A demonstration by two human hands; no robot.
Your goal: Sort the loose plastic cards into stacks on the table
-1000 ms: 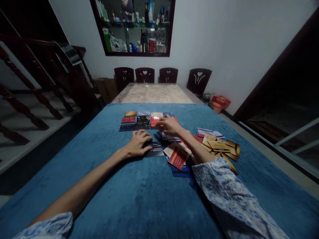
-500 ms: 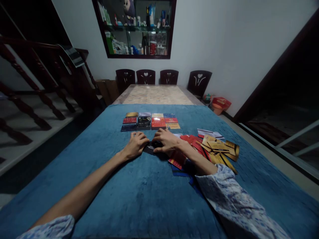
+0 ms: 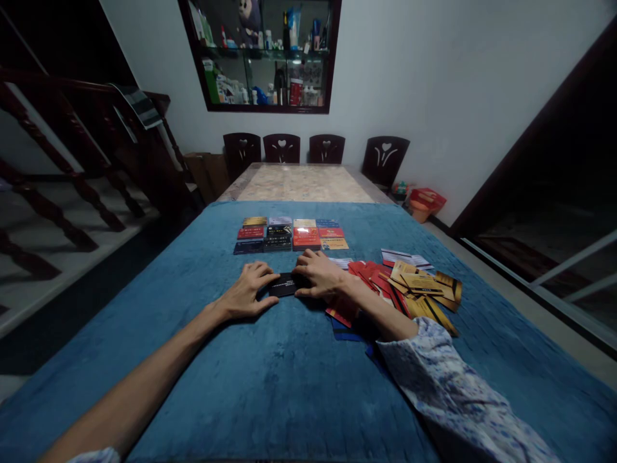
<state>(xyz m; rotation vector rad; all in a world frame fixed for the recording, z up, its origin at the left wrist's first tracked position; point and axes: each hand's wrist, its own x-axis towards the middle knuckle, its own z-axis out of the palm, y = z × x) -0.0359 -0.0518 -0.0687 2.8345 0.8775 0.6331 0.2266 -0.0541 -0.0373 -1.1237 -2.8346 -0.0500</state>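
Note:
A black card [image 3: 284,284] lies on the blue cloth [image 3: 270,379] between my two hands. My left hand [image 3: 245,292] rests flat on the cloth, fingertips touching the card's left end. My right hand [image 3: 321,274] has its fingers curled over the card's right end. Just beyond lies a neat grid of sorted cards [image 3: 289,234] in several short rows. Under and to the right of my right forearm spreads a loose heap of red, gold and blue cards [image 3: 409,286].
The cloth covers the near end of a long table; its bare marble top [image 3: 299,182] runs to several dark chairs [image 3: 282,148] at the wall. A stair rail [image 3: 72,141] stands left. A glass cabinet [image 3: 263,54] hangs on the far wall.
My right hand came back from the sorted grid to the black card. Both hands now hold the card's ends, and the card has slid slightly left and nearer.

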